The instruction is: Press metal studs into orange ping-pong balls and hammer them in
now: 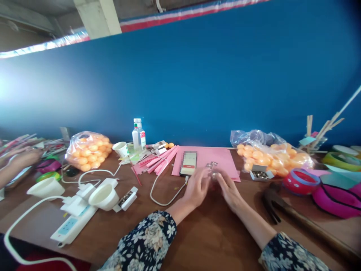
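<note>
At centre frame, a small silvery piece (213, 175) is pinched between the left hand (197, 188) and right hand (229, 190), each grip pressed together on it, at the lower edge of the pink sheet (222, 158). Its axis is too blurred to tell. Bare counter (203, 233) is left below, and a hammer (282, 207) lies at lower right.

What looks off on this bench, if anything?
A white cup lies tipped on its side against the plugs of the power strip at left. A second white cup leans tilted beside it. No spill shows.
</note>
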A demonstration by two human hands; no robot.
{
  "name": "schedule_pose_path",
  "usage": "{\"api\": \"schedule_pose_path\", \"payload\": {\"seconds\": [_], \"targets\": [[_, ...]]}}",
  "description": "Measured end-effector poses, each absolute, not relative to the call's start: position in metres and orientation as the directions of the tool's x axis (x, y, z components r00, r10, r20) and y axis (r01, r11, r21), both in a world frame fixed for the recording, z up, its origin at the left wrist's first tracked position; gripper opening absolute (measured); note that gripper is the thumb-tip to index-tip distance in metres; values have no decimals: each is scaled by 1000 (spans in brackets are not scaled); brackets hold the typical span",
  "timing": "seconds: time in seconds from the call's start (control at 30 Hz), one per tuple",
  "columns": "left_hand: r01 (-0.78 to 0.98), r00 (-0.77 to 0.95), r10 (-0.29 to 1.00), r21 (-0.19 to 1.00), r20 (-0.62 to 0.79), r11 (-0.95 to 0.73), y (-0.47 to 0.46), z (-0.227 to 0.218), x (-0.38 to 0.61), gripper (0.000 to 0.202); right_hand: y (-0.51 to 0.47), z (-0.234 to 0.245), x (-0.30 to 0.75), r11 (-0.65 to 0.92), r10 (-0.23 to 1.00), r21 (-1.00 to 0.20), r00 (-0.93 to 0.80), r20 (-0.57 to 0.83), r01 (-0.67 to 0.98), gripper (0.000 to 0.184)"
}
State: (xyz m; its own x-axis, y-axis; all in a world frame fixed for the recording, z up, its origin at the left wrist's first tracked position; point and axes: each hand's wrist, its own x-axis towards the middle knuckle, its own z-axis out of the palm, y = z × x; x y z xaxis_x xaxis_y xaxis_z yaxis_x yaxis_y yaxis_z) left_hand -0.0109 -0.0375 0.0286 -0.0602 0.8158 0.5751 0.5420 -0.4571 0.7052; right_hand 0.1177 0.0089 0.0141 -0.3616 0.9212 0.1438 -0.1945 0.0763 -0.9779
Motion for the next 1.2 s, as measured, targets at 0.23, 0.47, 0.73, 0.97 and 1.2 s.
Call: {"api": "schedule_pose_path", "payload": {"seconds": [0.23, 0.47, 0.73, 0.97, 1.2], "targets": [[111, -191, 922, 940, 338, -322, -36, 20, 3, 34, 4, 14, 114, -139, 891, -894, -448, 75, -425, 30], [105, -114, 938, 943, 328, -317, -31, 22, -5, 36, 9, 8, 114, -118, 915, -899, -398, 66, -421, 25], [-30, -108, 958, 963, 265, -269, -30, 24, -9, 38, 10, 8, 114, 11, 918, -933, -366, 152, -359, 33], [-155, -213, 956, 959, 201, -236, -33, 22, -9, 34, 7, 13, 115, 52, 893, -960, -417, 168, -275, 36], [-145, -266, 951, 968, 159, -203, -35, 16, -10, 37, 8, 13, 114, 40, 906, -960, -394, 151, -277, 35]]}}
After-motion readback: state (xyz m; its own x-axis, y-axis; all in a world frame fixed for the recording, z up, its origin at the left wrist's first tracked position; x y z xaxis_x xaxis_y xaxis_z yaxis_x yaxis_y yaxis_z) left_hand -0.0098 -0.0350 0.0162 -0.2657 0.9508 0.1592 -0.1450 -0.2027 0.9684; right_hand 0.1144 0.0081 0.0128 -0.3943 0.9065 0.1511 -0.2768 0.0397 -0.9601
